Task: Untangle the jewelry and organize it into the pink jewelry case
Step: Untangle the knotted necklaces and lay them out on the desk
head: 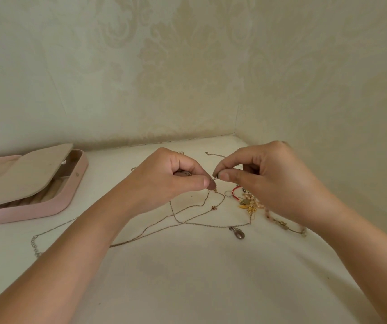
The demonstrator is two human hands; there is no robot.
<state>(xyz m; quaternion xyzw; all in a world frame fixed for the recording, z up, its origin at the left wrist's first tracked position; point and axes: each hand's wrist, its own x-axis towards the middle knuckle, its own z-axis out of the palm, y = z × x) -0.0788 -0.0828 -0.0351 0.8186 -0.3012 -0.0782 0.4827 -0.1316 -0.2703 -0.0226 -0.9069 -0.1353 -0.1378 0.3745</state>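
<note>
The untangling step is judged to be in hand. Near the centre of the frame a thin chain is pinched by the left hand and, just beside it, by the right hand. The fingers of both are clamped on it, and both hands are held above the tabletop. A gentle, parting pull is called for next. The pink jewelry case lies at middle left, well apart.

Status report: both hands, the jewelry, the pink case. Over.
Left hand pinches thin chain; right hand pinches small metal piece beside it. Pendant necklace crosses other chains on table, tangled. Pink case open, far left, apart. Nothing in the way.
</note>
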